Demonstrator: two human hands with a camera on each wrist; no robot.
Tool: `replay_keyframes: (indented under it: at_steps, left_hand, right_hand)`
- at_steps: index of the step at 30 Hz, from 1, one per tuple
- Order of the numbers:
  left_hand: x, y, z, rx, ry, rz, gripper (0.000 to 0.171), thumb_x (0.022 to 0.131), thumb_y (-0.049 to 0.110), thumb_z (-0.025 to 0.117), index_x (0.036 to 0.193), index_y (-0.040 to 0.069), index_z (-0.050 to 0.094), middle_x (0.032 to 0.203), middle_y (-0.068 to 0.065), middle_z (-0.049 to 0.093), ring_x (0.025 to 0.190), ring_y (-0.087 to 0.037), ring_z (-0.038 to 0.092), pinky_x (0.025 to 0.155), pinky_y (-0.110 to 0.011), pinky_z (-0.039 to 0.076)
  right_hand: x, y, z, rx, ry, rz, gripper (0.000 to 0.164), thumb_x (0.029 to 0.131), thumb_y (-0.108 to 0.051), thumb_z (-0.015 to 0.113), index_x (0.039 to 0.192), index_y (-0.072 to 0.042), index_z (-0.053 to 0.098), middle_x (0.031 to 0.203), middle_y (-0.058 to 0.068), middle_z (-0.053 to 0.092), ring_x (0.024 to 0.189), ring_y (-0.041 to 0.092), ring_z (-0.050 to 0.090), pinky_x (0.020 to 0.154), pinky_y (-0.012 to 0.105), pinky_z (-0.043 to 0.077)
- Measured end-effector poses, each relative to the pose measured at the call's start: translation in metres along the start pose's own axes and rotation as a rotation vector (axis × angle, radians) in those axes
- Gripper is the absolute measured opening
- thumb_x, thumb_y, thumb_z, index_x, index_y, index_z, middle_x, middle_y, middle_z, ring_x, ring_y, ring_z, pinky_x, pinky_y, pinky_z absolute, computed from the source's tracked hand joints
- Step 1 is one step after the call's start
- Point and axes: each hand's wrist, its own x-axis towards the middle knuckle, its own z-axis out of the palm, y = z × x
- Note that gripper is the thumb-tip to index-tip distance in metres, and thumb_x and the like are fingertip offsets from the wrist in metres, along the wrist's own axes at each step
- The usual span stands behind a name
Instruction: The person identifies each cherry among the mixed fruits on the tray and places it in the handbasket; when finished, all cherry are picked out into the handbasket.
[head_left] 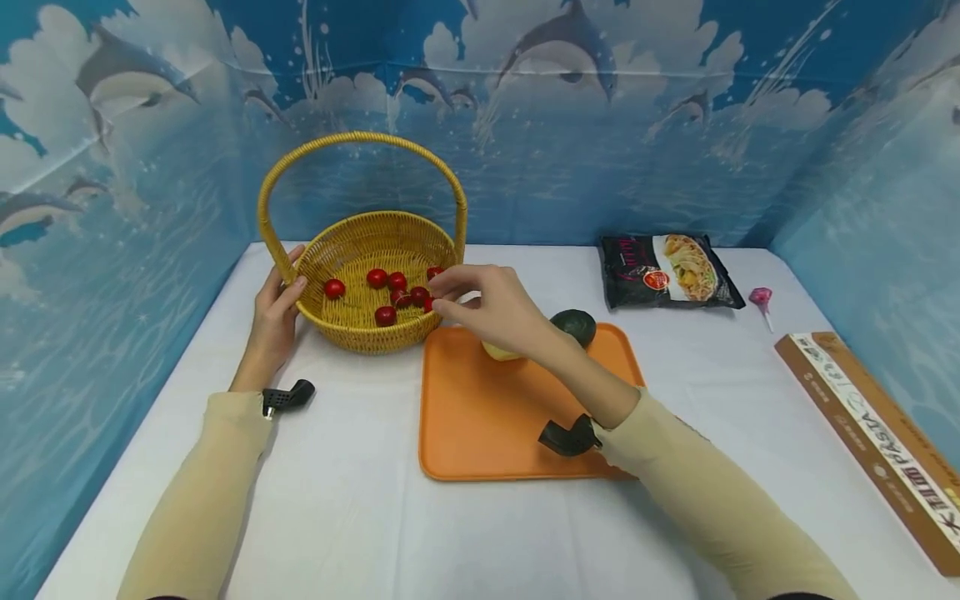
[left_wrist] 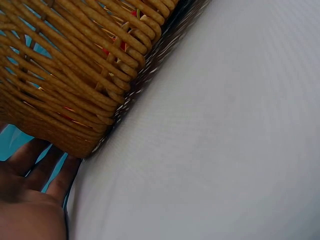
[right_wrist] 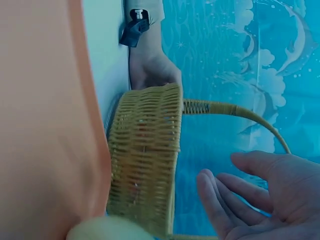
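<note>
A woven yellow wicker basket (head_left: 367, 337) with a tall arched handle stands at the back left of the white table. Several shiny red cherries (head_left: 386, 316) lie inside it. At its left side my left hand (head_left: 276, 312) grips the rim near the foot of the handle, thumb over the edge and fingers outside. My right hand (head_left: 491, 304) hovers at the basket's right rim, its fingertips over the edge close to some cherries. In the right wrist view the right hand's thumb and fingers (right_wrist: 250, 162) are apart, with nothing between them.
An orange tray (head_left: 480, 433) lies right of the basket, bearing a dark green avocado (head_left: 574, 327) and a pale yellow thing (head_left: 498, 352) partly hidden by my right hand. Farther right are a black noodle packet (head_left: 667, 271), a pink lollipop (head_left: 761, 297) and a long brown pasta box (head_left: 870, 442).
</note>
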Motion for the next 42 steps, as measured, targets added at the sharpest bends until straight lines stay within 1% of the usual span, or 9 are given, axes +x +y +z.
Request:
replay_keyframes:
  at_steps: [5, 9, 14, 21, 26, 30, 33, 37, 42]
  left_hand:
    - [-0.001, 0.0, -0.002, 0.004, 0.015, -0.007, 0.057, 0.107, 0.02, 0.056, 0.162, 0.021, 0.044, 0.164, -0.01, 0.041, 0.144, -0.02, 0.043, 0.104, -0.022, 0.043]
    - [-0.006, 0.005, -0.009, 0.024, 0.043, -0.015, 0.056, 0.107, 0.022, 0.056, 0.162, 0.021, 0.045, 0.165, -0.009, 0.04, 0.146, -0.021, 0.042, 0.105, -0.02, 0.043]
    - [-0.009, 0.008, -0.013, 0.013, 0.036, -0.021, 0.057, 0.107, 0.021, 0.056, 0.162, 0.02, 0.044, 0.166, -0.01, 0.039, 0.148, -0.021, 0.041, 0.107, -0.02, 0.042]
    - [-0.005, 0.007, -0.01, 0.024, 0.012, -0.02, 0.057, 0.108, 0.02, 0.056, 0.163, 0.021, 0.043, 0.167, -0.011, 0.038, 0.149, -0.023, 0.04, 0.107, -0.021, 0.042]
    - [-0.004, 0.007, -0.009, 0.014, 0.017, -0.015, 0.056, 0.107, 0.019, 0.056, 0.162, 0.02, 0.044, 0.166, -0.011, 0.039, 0.149, -0.023, 0.04, 0.109, -0.023, 0.041]
    - [-0.003, 0.005, -0.009, 0.02, 0.021, -0.014, 0.056, 0.108, 0.019, 0.055, 0.162, 0.02, 0.044, 0.166, -0.01, 0.04, 0.148, -0.022, 0.041, 0.111, -0.025, 0.04]
    - [-0.002, 0.003, -0.008, 0.018, 0.016, -0.015, 0.056, 0.108, 0.02, 0.055, 0.162, 0.02, 0.044, 0.166, -0.009, 0.039, 0.148, -0.022, 0.041, 0.111, -0.025, 0.039]
    - [-0.001, 0.001, -0.004, 0.009, 0.014, -0.003, 0.056, 0.107, 0.019, 0.056, 0.162, 0.019, 0.044, 0.164, -0.01, 0.042, 0.145, -0.022, 0.043, 0.108, -0.025, 0.041]
    - [0.0, -0.001, 0.0, -0.022, 0.021, 0.004, 0.055, 0.108, 0.016, 0.055, 0.161, 0.017, 0.045, 0.163, -0.011, 0.044, 0.143, -0.022, 0.046, 0.106, -0.025, 0.042]
  right_hand:
    - [-0.02, 0.003, -0.016, -0.043, 0.024, 0.006, 0.025, 0.102, -0.019, 0.071, 0.126, -0.015, 0.075, 0.117, -0.002, 0.077, 0.104, 0.011, 0.071, 0.087, 0.031, 0.061]
    - [-0.032, 0.008, -0.026, -0.033, 0.054, 0.019, 0.024, 0.101, -0.021, 0.072, 0.124, -0.017, 0.076, 0.118, -0.001, 0.077, 0.104, 0.012, 0.071, 0.09, 0.034, 0.061]
    - [-0.046, 0.014, -0.044, -0.035, 0.095, 0.034, 0.024, 0.102, -0.022, 0.073, 0.125, -0.017, 0.076, 0.12, 0.0, 0.077, 0.106, 0.014, 0.072, 0.091, 0.039, 0.061]
    - [-0.078, 0.032, -0.07, -0.166, 0.2, 0.047, 0.025, 0.101, -0.023, 0.073, 0.126, -0.021, 0.076, 0.119, -0.003, 0.078, 0.106, 0.014, 0.073, 0.09, 0.036, 0.06]
    - [-0.101, 0.054, -0.091, -0.298, 0.278, 0.113, 0.026, 0.101, -0.021, 0.074, 0.127, -0.018, 0.076, 0.115, 0.002, 0.079, 0.103, 0.021, 0.077, 0.089, 0.03, 0.059]
    - [-0.119, 0.069, -0.105, -0.36, 0.319, 0.157, 0.031, 0.101, -0.022, 0.074, 0.13, -0.014, 0.074, 0.119, 0.008, 0.078, 0.108, 0.029, 0.076, 0.094, 0.045, 0.058]
    - [-0.135, 0.078, -0.112, -0.417, 0.334, 0.157, 0.036, 0.1, -0.024, 0.075, 0.133, -0.011, 0.072, 0.123, 0.012, 0.076, 0.111, 0.033, 0.073, 0.096, 0.056, 0.055]
    - [-0.155, 0.088, -0.12, -0.514, 0.35, 0.177, 0.042, 0.1, -0.027, 0.075, 0.137, -0.01, 0.068, 0.13, 0.016, 0.072, 0.114, 0.039, 0.069, 0.091, 0.061, 0.055]
    - [-0.187, 0.097, -0.119, -0.519, 0.265, 0.312, 0.054, 0.105, -0.039, 0.065, 0.149, -0.009, 0.057, 0.145, 0.024, 0.061, 0.123, 0.047, 0.059, 0.091, 0.071, 0.05]
